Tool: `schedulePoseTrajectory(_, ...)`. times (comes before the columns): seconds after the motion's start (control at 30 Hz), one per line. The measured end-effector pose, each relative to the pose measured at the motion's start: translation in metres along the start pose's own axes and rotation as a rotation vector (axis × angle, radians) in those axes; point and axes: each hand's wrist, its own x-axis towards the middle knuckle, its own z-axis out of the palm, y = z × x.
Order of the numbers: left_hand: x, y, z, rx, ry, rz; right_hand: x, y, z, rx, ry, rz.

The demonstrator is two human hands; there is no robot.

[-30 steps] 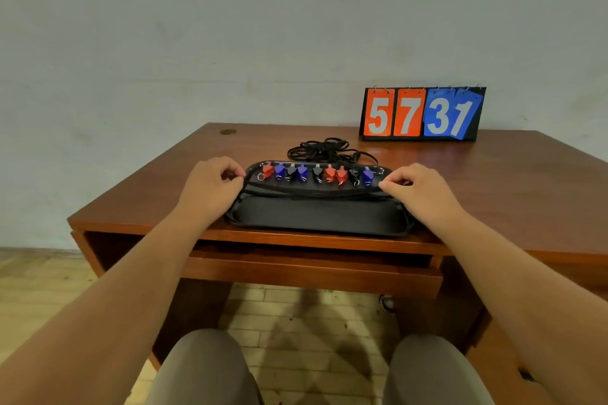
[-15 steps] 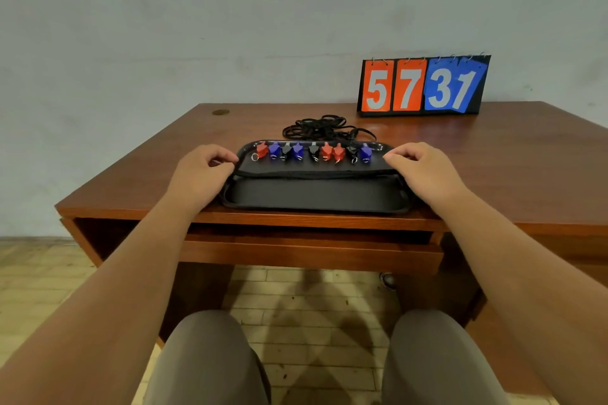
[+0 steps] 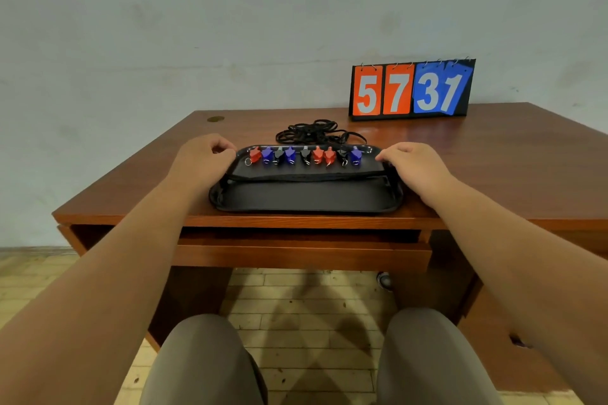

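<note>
Both ends held: left hand grips case left rim, fingers curled; right hand pinches right rim. whistles lined in far half.

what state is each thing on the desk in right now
case, unzipped, lying open on the desk, near half bare
whistles, nine in a row in the far half
cords, loose tangle behind the case
scoreboard, upright, showing 57 and 31
left hand, grip curled on the case's left end
right hand, grip curled on the case's right end
</note>
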Motion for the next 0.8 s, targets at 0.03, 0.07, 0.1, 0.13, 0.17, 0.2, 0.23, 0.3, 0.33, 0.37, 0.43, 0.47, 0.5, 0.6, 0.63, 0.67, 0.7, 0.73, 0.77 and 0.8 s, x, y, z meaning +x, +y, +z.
schedulePoseTrajectory(0.03,0.003,0.006,-0.001,0.009,-0.014,0.014,0.002,-0.001,-0.003,0.004,0.0,0.014)
schedulePoseTrajectory(0.07,0.006,0.012,0.0,0.022,-0.033,0.026,0.004,-0.002,-0.006,-0.001,-0.006,0.023)
schedulePoseTrajectory(0.1,0.009,0.018,0.001,0.037,-0.051,0.041,0.006,-0.003,-0.008,-0.009,-0.012,0.031)
schedulePoseTrajectory(0.13,0.012,0.024,0.003,0.051,-0.069,0.052,0.008,-0.004,-0.011,-0.015,-0.017,0.033)
schedulePoseTrajectory(0.17,0.015,0.031,0.006,0.062,-0.085,0.07,0.011,-0.004,-0.014,-0.017,-0.021,0.033)
schedulePoseTrajectory(0.2,0.017,0.037,0.009,0.064,-0.106,0.082,0.014,-0.004,-0.017,-0.008,-0.02,0.037)
schedulePoseTrajectory(0.23,0.021,0.043,0.012,0.062,-0.128,0.094,0.018,-0.005,-0.019,0.011,-0.027,0.046)
schedulePoseTrajectory(0.3,0.027,0.052,0.019,0.05,-0.161,0.119,0.026,-0.006,-0.022,0.087,-0.052,0.077)
schedulePoseTrajectory(0.33,0.03,0.057,0.023,0.037,-0.172,0.129,0.03,-0.007,-0.023,0.113,-0.054,0.091)
schedulePoseTrajectory(0.37,0.035,0.061,0.026,0.024,-0.184,0.137,0.034,-0.007,-0.024,0.112,-0.046,0.098)
schedulePoseTrajectory(0.43,0.043,0.07,0.033,0.014,-0.214,0.151,0.042,-0.008,-0.025,0.088,-0.026,0.082)
schedulePoseTrajectory(0.47,0.047,0.075,0.036,0.017,-0.232,0.16,0.046,-0.008,-0.026,0.082,-0.02,0.068)
schedulePoseTrajectory(0.5,0.051,0.08,0.04,0.026,-0.248,0.175,0.05,-0.009,-0.026,0.075,-0.02,0.056)
schedulePoseTrajectory(0.6,0.064,0.093,0.051,0.035,-0.308,0.212,0.063,-0.012,-0.024,0.062,-0.035,0.04)
schedulePoseTrajectory(0.63,0.069,0.096,0.056,0.034,-0.331,0.222,0.067,-0.013,-0.022,0.057,-0.043,0.031)
schedulePoseTrajectory(0.67,0.073,0.101,0.061,0.036,-0.349,0.233,0.072,-0.014,-0.021,0.049,-0.051,0.016)
schedulePoseTrajectory(0.7,0.078,0.105,0.066,0.046,-0.36,0.247,0.077,-0.014,-0.018,0.041,-0.058,-0.002)
schedulePoseTrajectory(0.73,0.083,0.108,0.072,0.056,-0.369,0.262,0.081,-0.014,-0.016,0.033,-0.066,-0.023)
schedulePoseTrajectory(0.77,0.088,0.111,0.078,0.073,-0.376,0.27,0.086,-0.014,-0.014,0.022,-0.074,-0.045)
schedulePoseTrajectory(0.8,0.094,0.114,0.083,0.088,-0.387,0.272,0.092,-0.013,-0.012,0.008,-0.08,-0.059)
